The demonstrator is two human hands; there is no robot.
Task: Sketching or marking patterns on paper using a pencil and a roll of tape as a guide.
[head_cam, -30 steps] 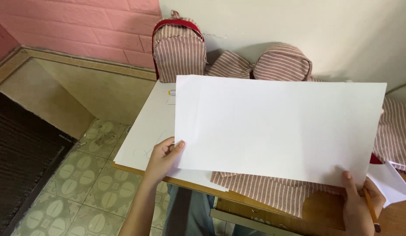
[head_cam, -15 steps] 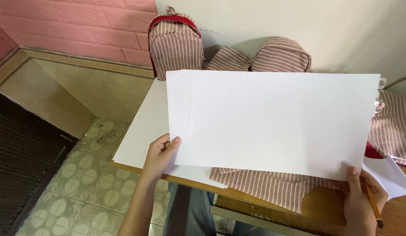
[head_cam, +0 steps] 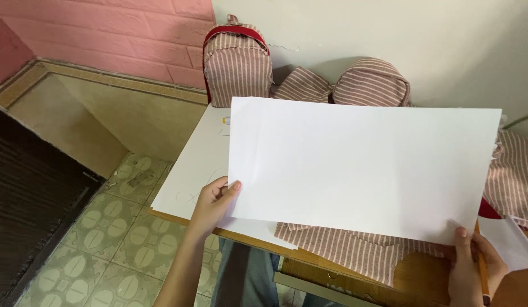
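I hold a large white sheet of paper (head_cam: 361, 165) flat above the table. My left hand (head_cam: 213, 202) pinches its lower left corner, thumb on top. At the lower right corner my right hand (head_cam: 471, 261) grips the sheet, and a wooden pencil (head_cam: 481, 267) runs along its fingers. Under the sheet lies red-and-white striped fabric (head_cam: 343, 250), partly hidden. A second white sheet (head_cam: 198, 170) lies on the wooden table (head_cam: 412, 278) below my left hand.
A striped backpack with red trim (head_cam: 237, 62) stands upright against the wall. Two more striped bags (head_cam: 371, 82) lie beside it. More striped cloth (head_cam: 511, 176) sits at the right. Patterned floor tiles (head_cam: 104, 227) lie left of the table.
The sheet has shifted slightly left and lower in view, and both hands moved with it. My grip on both corners is unchanged.
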